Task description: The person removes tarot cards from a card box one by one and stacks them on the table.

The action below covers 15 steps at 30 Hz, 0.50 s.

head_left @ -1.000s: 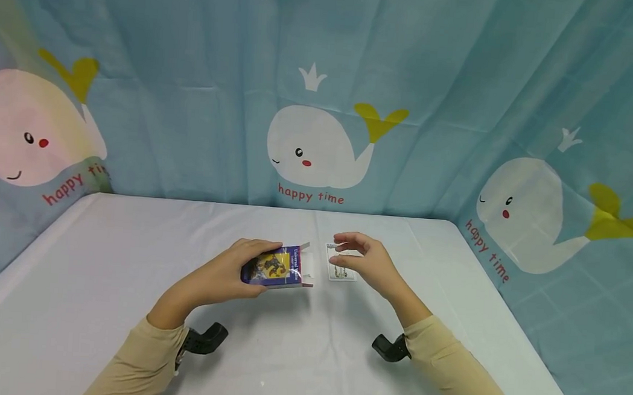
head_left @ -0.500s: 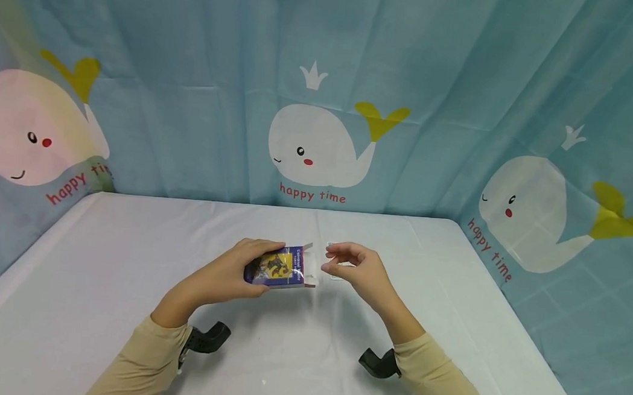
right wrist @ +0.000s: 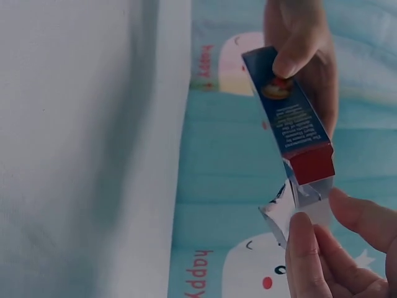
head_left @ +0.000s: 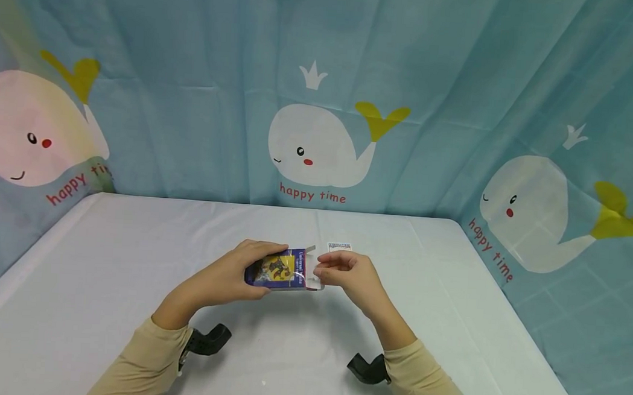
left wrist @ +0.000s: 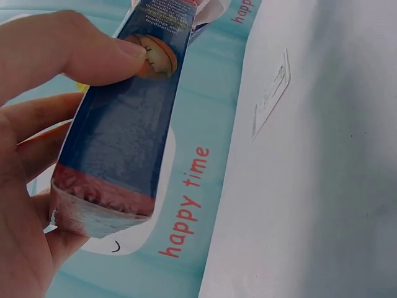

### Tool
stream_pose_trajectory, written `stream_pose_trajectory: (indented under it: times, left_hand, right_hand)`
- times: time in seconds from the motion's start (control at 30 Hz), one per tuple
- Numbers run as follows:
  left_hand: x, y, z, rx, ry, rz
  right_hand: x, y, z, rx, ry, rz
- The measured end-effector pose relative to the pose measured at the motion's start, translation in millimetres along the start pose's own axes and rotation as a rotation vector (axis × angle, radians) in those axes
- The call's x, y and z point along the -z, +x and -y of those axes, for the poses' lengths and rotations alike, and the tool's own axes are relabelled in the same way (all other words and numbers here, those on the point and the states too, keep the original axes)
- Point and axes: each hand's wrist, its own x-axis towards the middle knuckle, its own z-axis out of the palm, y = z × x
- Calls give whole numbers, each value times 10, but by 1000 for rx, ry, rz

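My left hand [head_left: 219, 276] grips a blue tarot card box [head_left: 281, 268] above the table, its end with the loose flaps facing right. In the left wrist view, the thumb of the left hand [left wrist: 28, 180] presses the narrow dark side of the box [left wrist: 115, 136]. At the box's right end, the right hand [head_left: 356, 281] holds its thumb and fingertips against a flap. The right wrist view shows the right hand's fingers [right wrist: 305, 254] at the pale flap [right wrist: 313, 191] below the red one. A white printed card [head_left: 339, 246] lies partly hidden behind the right hand.
A white cloth covers the table [head_left: 128, 252]. Behind and beside it hangs a blue curtain [head_left: 189, 141] with whale prints. Black devices [head_left: 208, 339] are strapped at both wrists, beside the beige sleeves.
The right hand has moved left and slightly down from above the card to the box's end, and its fingers have closed together. The left hand and box have shifted slightly right.
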Motion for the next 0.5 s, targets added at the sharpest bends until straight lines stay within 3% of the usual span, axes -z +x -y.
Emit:
stream_pose_trajectory:
  times: [0.5]
  left_hand:
    - [-39,10,-28,-29,1,11]
  right_hand:
    - [-89,6,-76,-62,13,-91]
